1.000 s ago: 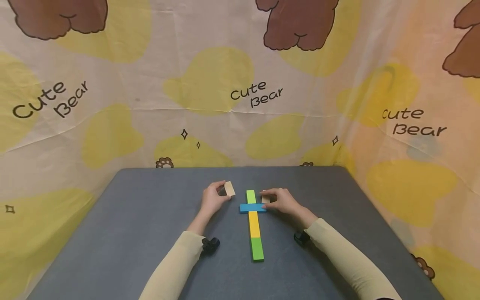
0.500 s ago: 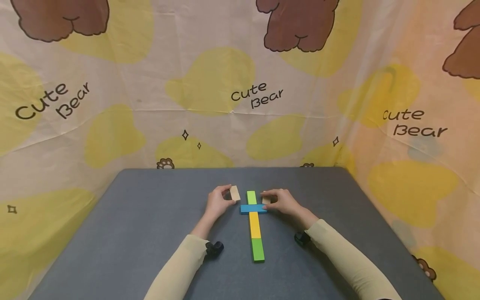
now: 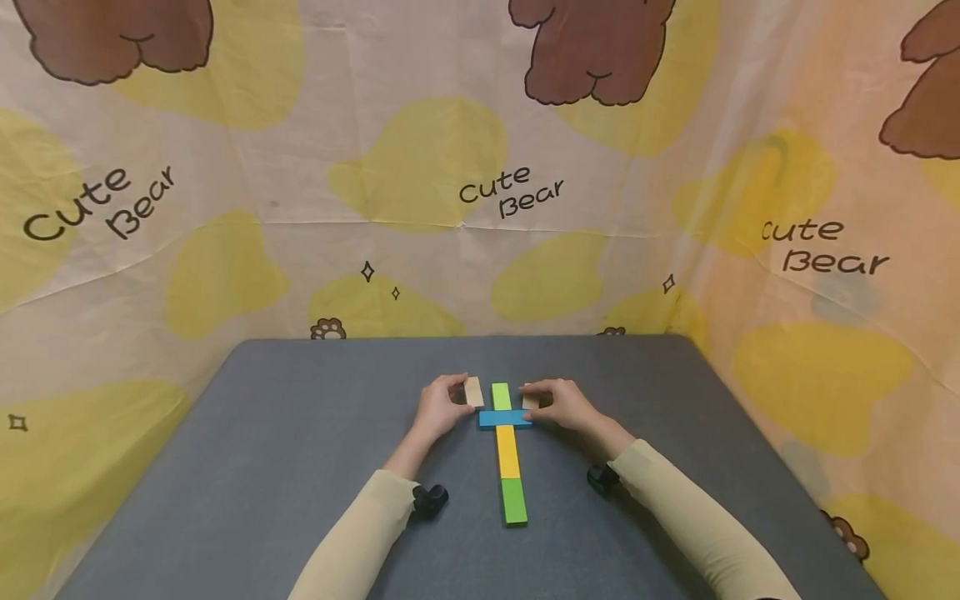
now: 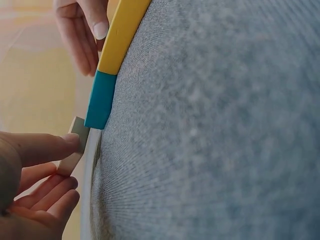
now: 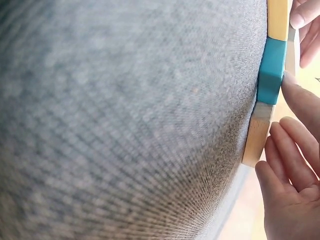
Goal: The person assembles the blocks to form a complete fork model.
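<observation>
My left hand (image 3: 438, 408) pinches a plain wooden block (image 3: 473, 392) between thumb and fingers, just left of the light green block (image 3: 501, 396). In the left wrist view that wooden block (image 4: 74, 148) is tilted, close to the end of the blue block (image 4: 101, 100); whether it touches the table is unclear. On the other side, my right hand (image 3: 564, 403) holds a second wooden block (image 3: 531, 398), partly hidden by the fingers. The right thumb (image 5: 299, 97) lies by the blue block's edge. That blue block (image 3: 495, 419) lies crosswise between the light green block and a yellow block (image 3: 507, 451).
A green block (image 3: 514, 502) continues the row from the yellow one toward the near edge. Everything lies on a grey cloth-covered table (image 3: 300, 450). Behind it hangs a curtain (image 3: 427, 167) printed with bears. Dark wrist cameras (image 3: 431, 501) sit at both cuffs.
My left hand has moved right and slightly nearer with its wooden block, closing in on the light green block. The right hand and the coloured row stay in place.
</observation>
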`<state>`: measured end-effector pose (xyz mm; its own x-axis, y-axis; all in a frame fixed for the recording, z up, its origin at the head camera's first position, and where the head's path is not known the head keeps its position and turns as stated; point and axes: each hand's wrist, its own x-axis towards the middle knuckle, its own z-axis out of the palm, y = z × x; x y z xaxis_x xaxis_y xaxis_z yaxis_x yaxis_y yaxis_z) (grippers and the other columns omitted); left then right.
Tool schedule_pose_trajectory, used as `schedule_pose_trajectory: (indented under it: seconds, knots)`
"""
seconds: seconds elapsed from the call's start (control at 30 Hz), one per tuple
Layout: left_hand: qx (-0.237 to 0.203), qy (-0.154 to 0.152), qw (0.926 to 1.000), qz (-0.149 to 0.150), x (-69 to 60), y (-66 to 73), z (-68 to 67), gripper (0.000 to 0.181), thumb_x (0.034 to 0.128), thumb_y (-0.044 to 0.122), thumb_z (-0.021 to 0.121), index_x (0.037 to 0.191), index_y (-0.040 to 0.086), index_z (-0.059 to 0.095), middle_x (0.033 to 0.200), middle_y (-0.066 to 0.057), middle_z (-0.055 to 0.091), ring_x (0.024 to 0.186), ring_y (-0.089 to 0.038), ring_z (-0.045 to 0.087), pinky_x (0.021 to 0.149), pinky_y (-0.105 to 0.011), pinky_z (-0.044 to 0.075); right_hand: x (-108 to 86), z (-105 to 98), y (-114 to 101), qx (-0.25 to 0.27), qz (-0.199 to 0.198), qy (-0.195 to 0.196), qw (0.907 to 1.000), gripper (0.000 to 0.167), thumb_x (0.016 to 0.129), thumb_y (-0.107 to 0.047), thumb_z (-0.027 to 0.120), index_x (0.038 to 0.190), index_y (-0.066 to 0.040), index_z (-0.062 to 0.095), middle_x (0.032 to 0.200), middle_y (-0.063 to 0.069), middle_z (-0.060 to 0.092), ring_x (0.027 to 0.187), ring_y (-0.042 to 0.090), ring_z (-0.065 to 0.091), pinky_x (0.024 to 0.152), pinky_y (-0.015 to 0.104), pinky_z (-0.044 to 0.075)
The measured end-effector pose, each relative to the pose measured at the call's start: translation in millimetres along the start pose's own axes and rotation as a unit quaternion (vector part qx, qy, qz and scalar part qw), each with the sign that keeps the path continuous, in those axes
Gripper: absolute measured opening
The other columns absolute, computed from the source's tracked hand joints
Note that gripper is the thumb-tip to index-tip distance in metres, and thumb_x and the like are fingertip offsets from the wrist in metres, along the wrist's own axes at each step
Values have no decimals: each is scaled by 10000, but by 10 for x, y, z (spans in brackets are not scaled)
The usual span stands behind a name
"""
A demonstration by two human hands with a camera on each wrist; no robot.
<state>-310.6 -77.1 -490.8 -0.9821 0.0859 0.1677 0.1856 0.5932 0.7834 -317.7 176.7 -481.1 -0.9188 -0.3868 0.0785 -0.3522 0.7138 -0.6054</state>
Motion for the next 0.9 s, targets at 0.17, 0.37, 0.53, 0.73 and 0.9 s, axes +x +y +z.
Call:
schedule_pose_trajectory:
  seconds: [0.17,0.37,0.53,0.73,0.9]
  knots:
    - [37,-113,9999,8,2,-3,1,573,752,54,788,1295,46,603,1292,-182,616,1158,-329,631,954,-422,534,2,5,-1,-1,17,-5,10000,518,773,-295,802,1248,-143,661,1321,60,644,1232,257,592,1042,452,480]
    - [179,-213,9996,-9,-5,-2,1,575,753,58,791,1296,49,603,1300,-170,620,1162,-320,626,955,-416,532,2,0,-2,1,21,-29,10000,510,780,-288,797,1252,-153,659,1329,56,639,1242,259,587,1046,455,476]
    - [295,-242,9993,49,-12,0,6,581,744,62,800,1292,49,606,1292,-169,625,1148,-319,631,947,-412,535,6,-1,2,-41,12,-24,10000,505,789,-279,790,1257,-146,654,1327,59,640,1238,260,588,1043,458,476]
    - [426,-225,9988,63,-23,8,-3,574,735,84,812,1276,53,620,1268,-161,639,1123,-310,623,940,-437,522,9,2,1,-44,16,-28,10000,507,785,-289,791,1254,-150,657,1329,56,639,1243,257,587,1053,457,469]
    - [490,-228,9985,7,-23,13,-14,568,734,108,818,1267,59,628,1259,-158,645,1128,-307,618,959,-451,507,8,0,0,-32,-2,-36,10000,506,787,-302,789,1254,-156,657,1327,54,641,1239,256,588,1051,461,468]
